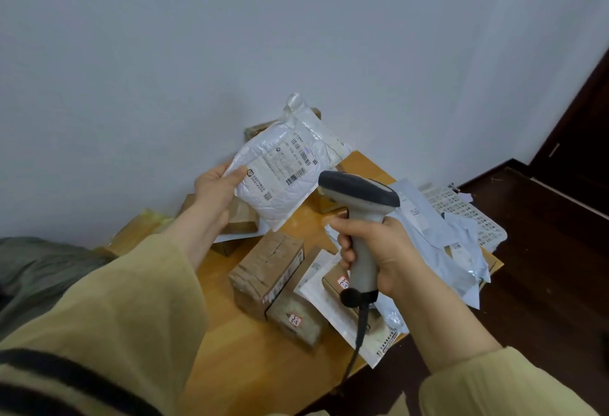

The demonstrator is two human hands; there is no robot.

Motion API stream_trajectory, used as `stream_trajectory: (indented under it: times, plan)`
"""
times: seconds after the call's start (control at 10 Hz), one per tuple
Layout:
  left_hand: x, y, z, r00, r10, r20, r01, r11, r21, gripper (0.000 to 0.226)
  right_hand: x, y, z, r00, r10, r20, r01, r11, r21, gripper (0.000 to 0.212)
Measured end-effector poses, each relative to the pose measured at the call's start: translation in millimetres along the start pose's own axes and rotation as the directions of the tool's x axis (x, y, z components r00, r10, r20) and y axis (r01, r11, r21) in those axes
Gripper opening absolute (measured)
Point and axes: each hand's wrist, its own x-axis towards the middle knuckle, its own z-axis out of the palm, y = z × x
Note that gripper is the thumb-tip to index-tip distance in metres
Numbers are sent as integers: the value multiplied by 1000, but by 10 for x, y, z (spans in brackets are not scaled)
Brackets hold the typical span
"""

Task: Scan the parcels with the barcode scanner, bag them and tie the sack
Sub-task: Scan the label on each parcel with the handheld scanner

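Two hands are at work, and the next move turns on how they face each other. My left hand [214,191] pinches the lower-left corner of a white bubble-padded mailer [283,181], thumb on the front and the other fingers behind it. It holds the mailer up in the air above the far side of the orange-brown wooden desk [250,359]. My right hand [372,251] is wrapped round the handle of a grey pistol-grip barcode scanner [362,204], with the fingers curled tight and the cable hanging below the fist.

The mailer's long axis runs from lower left to upper right. Its printed shipping label [286,168] is turned toward me and toward the scanner. The scanner's head sits just beside the mailer's lower-right edge, nose aimed up and to the left. The nearest barcode lies just above and left of that nose (close, though I can't tell whether the beam is on it). I judge this to be the scanning step for this parcel. A slight tilt of the right wrist toward the label should line things up.

Brown taped cardboard boxes [267,270] and grey plastic mailer bags [438,231] lie on the desk below, not yet bagged. I can't pick out the sack for certain.
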Motion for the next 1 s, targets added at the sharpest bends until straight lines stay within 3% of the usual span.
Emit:
stream_trajectory:
  times: [0.1, 0.3, 1.0]
  plan:
    - [1, -26, -2, 1000, 11, -10, -11, 1000, -7, 15, -22, -40, 55, 993, 94, 71, -107, 973, 203, 20]
    - [-32, -60, 30, 1000, 30, -5, -30, 999, -38, 20, -28, -102, 123, 981, 147, 123, -181, 921, 345, 19]
    - [2, -51, 67, 1000, 16, 5, -16, 1000, -4, 22, -11, -98, 181, 991, 120, 53, -130, 875, 465, 12]
